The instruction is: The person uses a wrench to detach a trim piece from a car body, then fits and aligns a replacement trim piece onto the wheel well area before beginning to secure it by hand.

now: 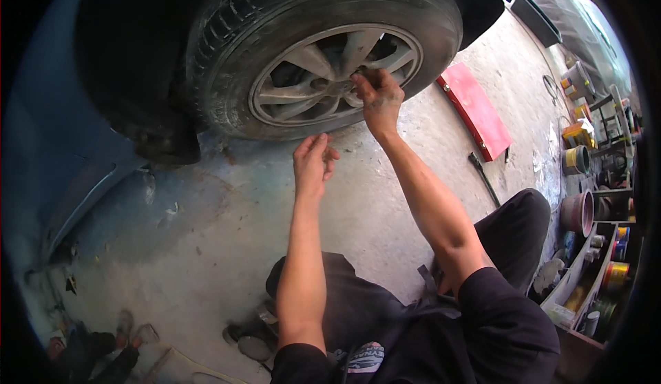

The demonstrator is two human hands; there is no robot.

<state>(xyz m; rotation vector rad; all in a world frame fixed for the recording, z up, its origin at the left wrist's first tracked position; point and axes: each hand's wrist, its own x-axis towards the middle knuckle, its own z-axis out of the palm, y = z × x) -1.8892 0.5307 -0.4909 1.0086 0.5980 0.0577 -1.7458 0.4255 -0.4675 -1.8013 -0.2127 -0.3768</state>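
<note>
A car wheel with a worn black tire (231, 91) and a dusty silver alloy rim (303, 96) stands in front of me, under the fender of a blue car (69, 143). My right hand (381, 100), smudged with dirt, reaches to the hub in the rim's middle. Its thumb and forefinger are pinched together beside the lug holes; whatever lies between them is too small to make out. Just below the tire's lower edge my left hand (315, 162) hangs in the air, fingers loosely bent and apart, with nothing seen in it.
On the concrete floor to the right lies a red metal case (475, 112), with a dark wrench-like bar (485, 179) near it. Paint cans (577, 159) and shelves (585, 294) line the right side. Another person's legs (103, 353) show at the lower left.
</note>
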